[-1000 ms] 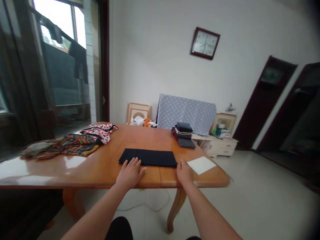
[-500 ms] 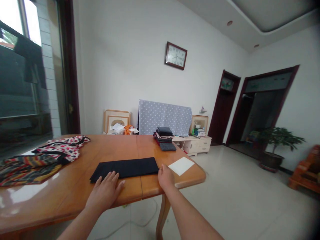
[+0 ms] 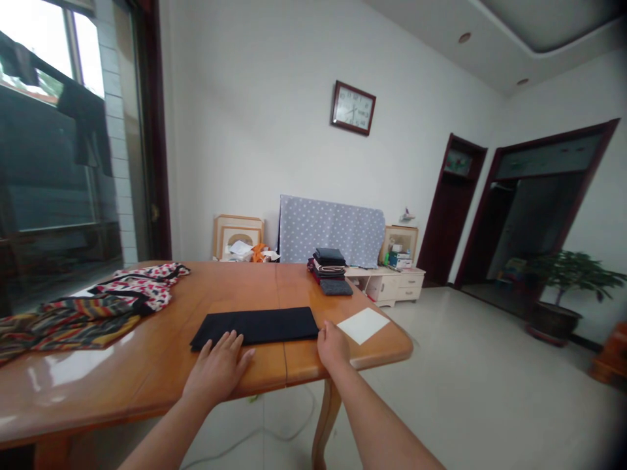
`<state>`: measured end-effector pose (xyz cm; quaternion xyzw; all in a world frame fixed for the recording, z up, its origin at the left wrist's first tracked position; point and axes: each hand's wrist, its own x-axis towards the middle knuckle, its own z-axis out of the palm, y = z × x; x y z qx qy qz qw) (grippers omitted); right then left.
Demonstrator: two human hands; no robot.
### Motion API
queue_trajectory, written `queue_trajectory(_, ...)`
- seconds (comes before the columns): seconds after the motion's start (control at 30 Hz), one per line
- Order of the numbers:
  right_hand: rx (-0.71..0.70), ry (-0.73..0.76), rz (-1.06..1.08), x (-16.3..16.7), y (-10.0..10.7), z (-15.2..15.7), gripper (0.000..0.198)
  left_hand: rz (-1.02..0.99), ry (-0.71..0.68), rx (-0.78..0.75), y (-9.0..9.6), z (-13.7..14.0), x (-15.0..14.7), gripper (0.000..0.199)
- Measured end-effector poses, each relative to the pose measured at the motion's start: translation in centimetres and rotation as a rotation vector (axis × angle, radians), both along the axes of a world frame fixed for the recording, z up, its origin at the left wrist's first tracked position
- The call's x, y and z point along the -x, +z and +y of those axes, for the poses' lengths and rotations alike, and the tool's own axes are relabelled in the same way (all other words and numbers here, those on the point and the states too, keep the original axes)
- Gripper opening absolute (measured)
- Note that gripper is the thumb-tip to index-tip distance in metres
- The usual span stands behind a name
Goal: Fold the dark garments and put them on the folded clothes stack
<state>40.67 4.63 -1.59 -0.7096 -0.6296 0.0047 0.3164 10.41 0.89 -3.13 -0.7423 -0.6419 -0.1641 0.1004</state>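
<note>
Room: white walls, a clock (image 3: 353,108) high on the far wall, dark doorways to the right, a potted plant (image 3: 568,287) by the opening.
Table (image 3: 161,365): a glossy wooden table, seen from its near edge, with a seam running across the middle.
Dotted cover (image 3: 332,228): draped over something behind the table, against the wall.
Patterned clothes (image 3: 93,310): a loose, unfolded heap on the left part of the table, well apart from both hands.
Dark cloth (image 3: 257,326): folded into a long flat strip, lying near the front edge of the table between the two hands.
Folded stack (image 3: 329,267): dark pieces piled neatly at the far side of the table.
White sheet (image 3: 363,325): flat on the table just beside the right hand, near the rounded corner.
Left hand (image 3: 218,370): palm down, fingers (image 3: 230,343) spread and resting on the left end of the dark cloth.
Right hand (image 3: 333,344): at the cloth's right end, touching it; I cannot tell whether its fingers are spread or pinching, since they are hidden behind the hand.
Risk: the tabletop looks slick, so I judge an uneven pull could slide the strip askew or undo its fold; a sweep of the right hand could also nudge the white sheet off the corner.
</note>
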Motion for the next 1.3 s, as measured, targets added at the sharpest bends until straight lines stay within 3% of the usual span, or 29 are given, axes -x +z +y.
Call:
queue_trajectory(0.9, -0.003, 0.039, -0.042, -0.7, -2.4, 1.3, 0.038, -0.061, 0.010, -0.031, 0.2, -1.2, 0.0, 0.067)
queue_trajectory(1.3, 0.019, 0.035, -0.064, -1.0, -2.3, 1.2, 0.037, -0.065, 0.009, -0.004, 0.5, -1.7, -0.4, 0.065)
